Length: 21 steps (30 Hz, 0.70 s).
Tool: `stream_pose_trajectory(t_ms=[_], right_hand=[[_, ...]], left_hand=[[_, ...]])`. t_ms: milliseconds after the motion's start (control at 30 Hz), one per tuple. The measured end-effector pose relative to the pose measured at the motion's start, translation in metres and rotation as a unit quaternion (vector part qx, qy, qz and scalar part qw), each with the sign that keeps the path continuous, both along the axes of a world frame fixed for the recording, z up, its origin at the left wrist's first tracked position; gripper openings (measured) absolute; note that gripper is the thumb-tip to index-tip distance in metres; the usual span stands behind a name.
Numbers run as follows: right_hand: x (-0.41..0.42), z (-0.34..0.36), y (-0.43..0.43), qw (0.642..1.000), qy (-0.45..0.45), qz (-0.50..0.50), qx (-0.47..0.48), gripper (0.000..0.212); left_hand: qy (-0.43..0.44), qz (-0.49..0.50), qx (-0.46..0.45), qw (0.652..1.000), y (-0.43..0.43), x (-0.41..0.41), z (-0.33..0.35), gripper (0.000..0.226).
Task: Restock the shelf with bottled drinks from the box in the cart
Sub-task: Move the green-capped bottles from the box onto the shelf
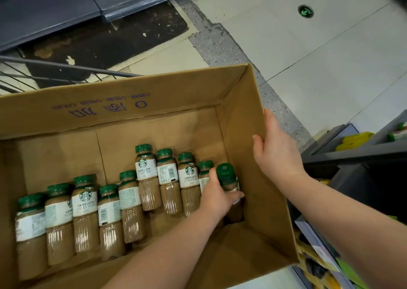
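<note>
Much of the view was pale tiled floor (308,46), with a strip of speckled grey running across it and a small round green marker (305,11) set in a tile. A dark shelf (55,7) ran along the top left above a stained dark patch of floor. Below that, a big open cardboard box (154,95) filled the middle, blue print on the inside of its far wall, and the grey wire rim of the cart (55,68) showed just beyond its far left edge. At the right edge stood low shelving (352,143) holding yellow and green packets.

Inside the box were ten brown coffee bottles (86,211) with green caps and white labels, in two slanting rows, caps pointing toward the far wall, gathered at the near and right parts of the bottom.

The right grip (277,150) clasped the box's right wall at its top edge, thumb inside, fingers over the outside. The left grip (218,198) was down in the box's right corner, curled round the end bottle (226,174) just below its cap; that bottle stood close against the right wall, next to the rest of its row.
</note>
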State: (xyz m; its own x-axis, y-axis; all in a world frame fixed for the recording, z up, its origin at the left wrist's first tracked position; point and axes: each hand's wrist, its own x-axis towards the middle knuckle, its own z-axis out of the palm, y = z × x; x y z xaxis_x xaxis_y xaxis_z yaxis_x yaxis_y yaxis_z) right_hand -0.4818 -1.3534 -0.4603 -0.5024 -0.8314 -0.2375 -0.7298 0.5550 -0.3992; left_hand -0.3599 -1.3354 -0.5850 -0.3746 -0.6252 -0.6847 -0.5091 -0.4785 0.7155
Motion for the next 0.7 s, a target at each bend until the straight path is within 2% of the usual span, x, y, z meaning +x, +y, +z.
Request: stream_pose_trajectory(t_ms=[267, 333, 433, 533, 600, 700], right_hand=[[0.001, 0.0, 0.0, 0.999, 0.032, 0.008, 0.002, 0.06], [0.001, -0.001, 0.0, 0.999, 0.031, 0.012, -0.006, 0.062], [0.003, 0.001, -0.002, 0.994, 0.098, 0.049, -0.013, 0.066], [0.008, 0.004, -0.004, 0.953, 0.223, 0.192, 0.066, 0.073], [0.011, 0.008, -0.006, 0.913, 0.27, 0.277, 0.13, 0.066], [0.016, 0.014, -0.006, 0.859, 0.31, 0.373, 0.166, 0.056]], left_hand=[[0.012, 0.04, 0.023, 0.999, 0.0, 0.034, 0.027, 0.079], [0.03, 0.071, 0.045, 0.996, -0.006, 0.045, 0.043, 0.071], [0.046, 0.089, 0.058, 0.993, -0.018, 0.067, 0.065, 0.062], [0.052, 0.107, 0.06, 0.991, -0.026, 0.095, 0.079, 0.062], [0.048, 0.137, 0.064, 0.987, -0.028, 0.114, 0.082, 0.059], [0.031, 0.172, 0.069, 0.982, -0.028, 0.139, 0.085, 0.061]])
